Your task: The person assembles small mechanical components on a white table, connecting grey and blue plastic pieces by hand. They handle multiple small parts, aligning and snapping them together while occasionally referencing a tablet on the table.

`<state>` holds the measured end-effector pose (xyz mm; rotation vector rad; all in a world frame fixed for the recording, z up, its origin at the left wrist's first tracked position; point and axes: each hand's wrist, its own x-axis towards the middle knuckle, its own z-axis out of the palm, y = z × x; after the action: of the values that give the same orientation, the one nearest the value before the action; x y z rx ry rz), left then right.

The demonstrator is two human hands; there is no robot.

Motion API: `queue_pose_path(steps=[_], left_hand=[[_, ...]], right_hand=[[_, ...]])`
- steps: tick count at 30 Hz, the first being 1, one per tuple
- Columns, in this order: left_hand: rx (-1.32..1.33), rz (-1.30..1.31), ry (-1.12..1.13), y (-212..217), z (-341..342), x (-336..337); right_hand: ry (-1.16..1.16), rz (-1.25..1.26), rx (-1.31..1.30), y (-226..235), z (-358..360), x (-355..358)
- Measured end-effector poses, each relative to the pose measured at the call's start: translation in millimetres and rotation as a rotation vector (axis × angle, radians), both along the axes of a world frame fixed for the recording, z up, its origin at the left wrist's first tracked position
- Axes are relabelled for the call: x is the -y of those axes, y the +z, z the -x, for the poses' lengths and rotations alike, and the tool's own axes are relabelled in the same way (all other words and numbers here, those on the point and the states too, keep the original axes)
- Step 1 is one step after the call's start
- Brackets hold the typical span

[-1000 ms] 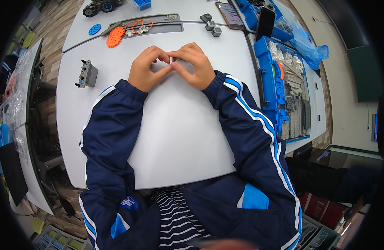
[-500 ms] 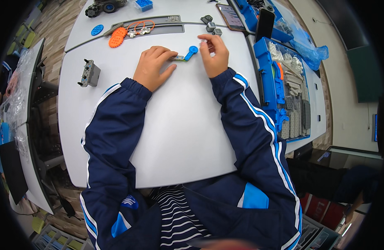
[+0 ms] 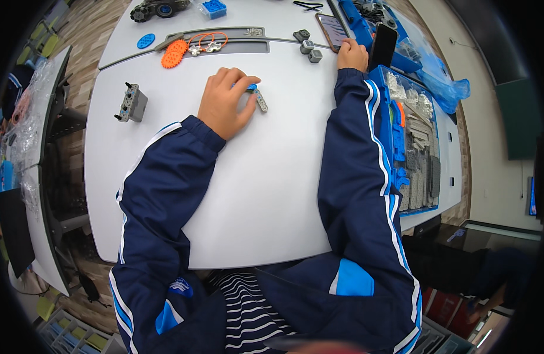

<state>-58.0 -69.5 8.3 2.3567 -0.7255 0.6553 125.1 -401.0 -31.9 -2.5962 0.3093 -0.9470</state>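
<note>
My left hand [image 3: 224,103] is over the white table, thumb and fingers curled round a small building-set assembly. Its blue arm [image 3: 252,88] shows between finger and thumb, and a short grey perforated beam [image 3: 260,101] sticks out beside the thumb, its lower end toward me. The fingers hide the rest of the blue part. My right hand [image 3: 353,57] is stretched far forward to the tablet [image 3: 332,30], with its fingertips at the right edge of the screen. Its fingers are bent in, and whatever they may hold is hidden.
A grey motor block [image 3: 132,103] stands at left. Orange gears [image 3: 174,54], a blue disc [image 3: 146,41] and cables [image 3: 213,46] lie at the back. Grey cubes [image 3: 307,47] sit left of the tablet. At right are a black phone [image 3: 384,46] and a blue parts box [image 3: 395,138].
My right hand has left the assembly and moved forward and right to the tablet. The assembly has turned in my left hand, and the grey beam now points toward me. The view has shifted slightly.
</note>
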Motion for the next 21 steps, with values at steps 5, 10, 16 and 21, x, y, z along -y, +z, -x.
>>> queue_pose_path(steps=[5, 10, 16, 21], left_hand=[[0.046, 0.003, 0.042, -10, -8, -3], [-0.065, -0.013, 0.083, -15, -10, -6], [-0.090, 0.061, 0.059, -14, -9, -7], [-0.123, 0.123, 0.014, -14, -10, -8]], right_hand=[[0.065, 0.048, 0.011, -1, 1, 1], [0.073, 0.030, 0.035, -1, 2, 0], [0.095, -0.025, 0.109, -1, 2, 1], [0.093, -0.062, 0.084, -2, 0, 2]])
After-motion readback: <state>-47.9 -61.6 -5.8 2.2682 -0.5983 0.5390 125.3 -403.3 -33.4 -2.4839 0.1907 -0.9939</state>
